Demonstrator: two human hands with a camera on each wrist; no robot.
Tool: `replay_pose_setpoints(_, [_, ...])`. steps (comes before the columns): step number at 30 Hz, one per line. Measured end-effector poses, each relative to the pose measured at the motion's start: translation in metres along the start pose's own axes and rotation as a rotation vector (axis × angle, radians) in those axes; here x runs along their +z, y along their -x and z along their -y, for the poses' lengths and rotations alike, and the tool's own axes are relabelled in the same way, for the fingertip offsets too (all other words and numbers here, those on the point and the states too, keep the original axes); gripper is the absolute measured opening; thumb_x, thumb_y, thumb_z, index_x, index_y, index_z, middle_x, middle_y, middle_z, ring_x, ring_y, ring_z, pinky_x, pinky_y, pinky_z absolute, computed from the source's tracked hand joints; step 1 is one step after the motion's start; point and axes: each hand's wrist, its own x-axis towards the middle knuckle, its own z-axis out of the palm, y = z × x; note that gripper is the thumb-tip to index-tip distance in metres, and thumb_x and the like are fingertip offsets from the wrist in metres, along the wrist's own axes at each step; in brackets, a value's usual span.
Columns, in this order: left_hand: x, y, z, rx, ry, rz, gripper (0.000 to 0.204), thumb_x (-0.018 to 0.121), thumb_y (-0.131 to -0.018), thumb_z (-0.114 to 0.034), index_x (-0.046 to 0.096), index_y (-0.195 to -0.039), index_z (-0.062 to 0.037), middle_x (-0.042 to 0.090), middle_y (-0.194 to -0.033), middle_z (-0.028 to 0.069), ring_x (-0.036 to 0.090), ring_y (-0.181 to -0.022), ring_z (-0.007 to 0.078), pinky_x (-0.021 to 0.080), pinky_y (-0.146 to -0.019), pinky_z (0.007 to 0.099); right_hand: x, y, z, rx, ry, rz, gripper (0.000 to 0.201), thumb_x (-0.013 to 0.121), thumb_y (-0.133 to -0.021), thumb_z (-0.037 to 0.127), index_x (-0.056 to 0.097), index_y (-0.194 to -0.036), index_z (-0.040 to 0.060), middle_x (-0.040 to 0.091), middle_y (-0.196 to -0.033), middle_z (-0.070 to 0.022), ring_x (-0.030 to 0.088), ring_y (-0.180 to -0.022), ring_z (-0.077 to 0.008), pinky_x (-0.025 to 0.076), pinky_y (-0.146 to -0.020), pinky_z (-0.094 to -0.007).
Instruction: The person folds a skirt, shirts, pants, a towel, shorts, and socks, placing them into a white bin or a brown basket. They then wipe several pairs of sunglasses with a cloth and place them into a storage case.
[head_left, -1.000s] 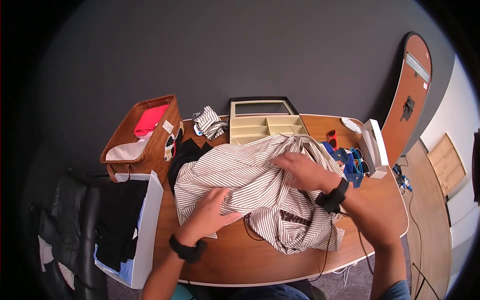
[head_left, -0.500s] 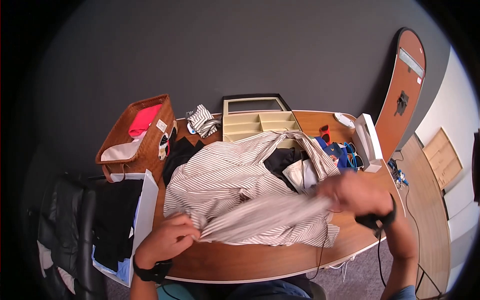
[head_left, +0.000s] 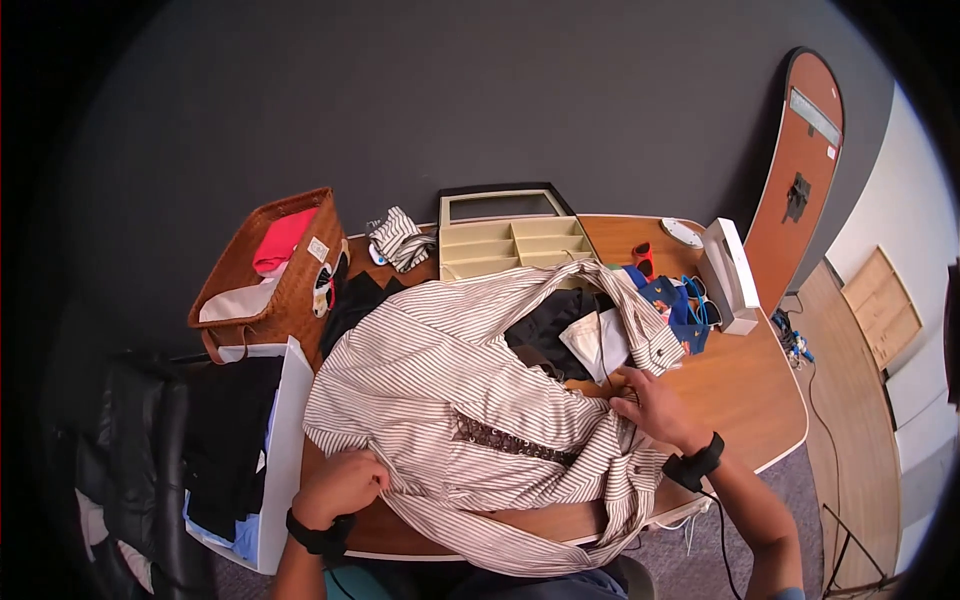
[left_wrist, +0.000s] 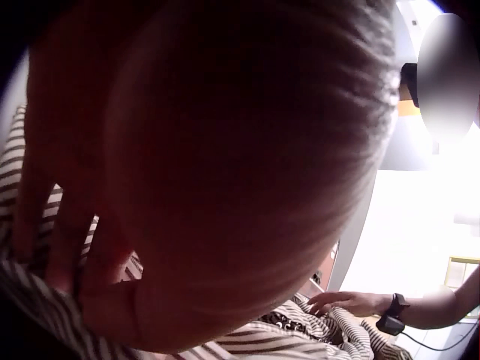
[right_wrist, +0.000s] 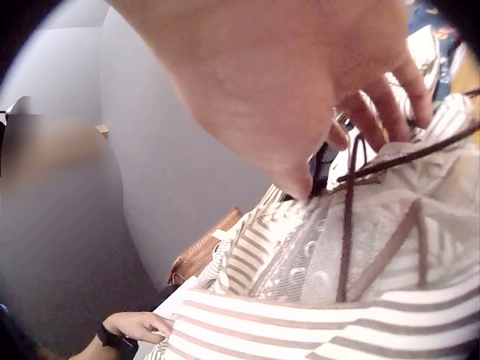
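Both hands gripped the striped shirt: left hand bunching its hem, right hand pinching the placket (better pulled taut, evenly) across the bench.

A striped shirt lies spread over the wooden counter. The left hand grips its near left edge, while the right hand pinches the fabric at its right side. Behind stand a wicker basket and a compartment box
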Motion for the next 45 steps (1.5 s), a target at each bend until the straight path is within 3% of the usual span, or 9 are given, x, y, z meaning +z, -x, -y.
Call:
replay_pose_setpoints(7, [0.006, -0.016, -0.022, -0.108, 0.24, -0.108, 0.036, 0.068, -0.078, -0.015, 0.062, -0.112, -0.0032, 0.064, -0.087, 0.0133, 0.062, -0.084, 0.0283, 0.049, -0.075, 0.0379, -0.005, -0.009, -0.001, 0.085, -0.064, 0.721, 0.034, 0.066, -0.082, 0.028, 0.064, -0.106, 0.0041, 0.067, -0.087, -0.0183, 0.064, -0.084, -0.0359, 0.049, -0.077, -0.0422])
replay_pose_setpoints(16, [0.02, -0.014, -0.033, -0.097, -0.06, -0.174, 0.058, 0.072, -0.072, -0.02, 0.057, -0.127, -0.0107, 0.057, -0.102, 0.0121, 0.053, -0.102, 0.0329, 0.041, -0.089, 0.0451, -0.03, -0.01, -0.024, -0.041, 0.09, 0.415, 0.033, 0.061, -0.08, 0.025, 0.062, -0.1, -0.0007, 0.064, -0.086, -0.021, 0.063, -0.081, -0.0367, 0.048, -0.073, -0.0439])
replay_pose_setpoints(18, [0.024, -0.012, -0.041, -0.111, -0.171, -0.149, 0.056, 0.069, -0.073, -0.01, 0.056, -0.127, -0.0088, 0.055, -0.105, 0.0141, 0.053, -0.105, 0.0328, 0.041, -0.094, 0.0412, -0.037, -0.016, -0.002, 0.267, -0.03, 0.469, 0.033, 0.059, -0.082, 0.026, 0.061, -0.101, -0.0015, 0.064, -0.09, -0.0238, 0.062, -0.084, -0.0385, 0.048, -0.074, -0.0444])
replay_pose_setpoints(24, [0.033, -0.01, -0.03, -0.086, -0.142, -0.249, 0.052, 0.053, -0.074, 0.006, 0.059, -0.123, -0.0093, 0.053, -0.101, 0.0106, 0.051, -0.101, 0.0317, 0.041, -0.09, 0.0443, -0.013, -0.023, -0.052, 0.192, -0.48, 0.062, 0.017, 0.058, -0.089, 0.013, 0.055, -0.1, 0.001, 0.058, -0.081, -0.0096, 0.055, -0.075, -0.0162, 0.047, -0.069, -0.0347])
replay_pose_setpoints(28, [0.034, -0.013, -0.028, -0.046, -0.173, -0.288, 0.051, 0.053, -0.073, 0.005, 0.059, -0.122, -0.0082, 0.054, -0.102, 0.0105, 0.051, -0.101, 0.0314, 0.041, -0.09, 0.0442, -0.02, -0.028, -0.046, 0.319, -0.131, 0.106, 0.023, 0.066, -0.086, 0.016, 0.056, -0.1, 0.0008, 0.061, -0.085, -0.0143, 0.06, -0.079, -0.0257, 0.047, -0.07, -0.035])
replay_pose_setpoints(30, [0.033, -0.013, -0.032, -0.056, -0.174, -0.305, 0.05, 0.054, -0.073, 0.004, 0.058, -0.121, -0.0069, 0.054, -0.103, 0.0108, 0.051, -0.102, 0.0316, 0.042, -0.09, 0.0443, -0.023, -0.02, -0.037, -0.192, 0.461, -0.285, 0.026, 0.068, -0.085, 0.019, 0.057, -0.102, 0.0023, 0.063, -0.085, -0.0165, 0.061, -0.077, -0.0297, 0.048, -0.07, -0.0371])
replay_pose_setpoints(36, [0.029, -0.009, -0.044, -0.023, -0.128, -0.326, 0.043, 0.057, -0.075, 0.0, 0.058, -0.118, -0.0044, 0.054, -0.107, 0.0121, 0.052, -0.106, 0.0323, 0.042, -0.094, 0.0437, -0.035, 0.04, 0.018, 0.209, -0.186, 0.355, 0.032, 0.066, -0.09, 0.034, 0.063, -0.098, 0.0022, 0.068, -0.089, -0.0126, 0.065, -0.081, -0.0306, 0.05, -0.071, -0.0375])
replay_pose_setpoints(42, [0.033, -0.019, -0.084, 0.101, 0.003, -0.343, 0.041, 0.063, -0.075, -0.007, 0.059, -0.115, -0.0053, 0.055, -0.113, 0.0117, 0.052, -0.109, 0.0306, 0.041, -0.095, 0.0445, 0.006, 0.046, 0.019, 0.502, 0.069, 0.518, 0.06, 0.071, -0.082, 0.051, 0.063, -0.098, -0.006, 0.067, -0.082, -0.0218, 0.065, -0.076, -0.0344, 0.049, -0.067, -0.041])
replay_pose_setpoints(45, [0.055, -0.023, -0.072, 0.103, -0.03, -0.298, 0.037, 0.064, -0.075, -0.008, 0.06, -0.112, -0.0047, 0.055, -0.11, 0.0116, 0.052, -0.107, 0.0308, 0.04, -0.097, 0.0436, 0.021, 0.05, 0.016, 0.311, -0.431, 0.361, 0.04, 0.067, -0.091, 0.034, 0.064, -0.1, -0.0043, 0.069, -0.086, -0.013, 0.063, -0.075, -0.0189, 0.049, -0.071, -0.0352])
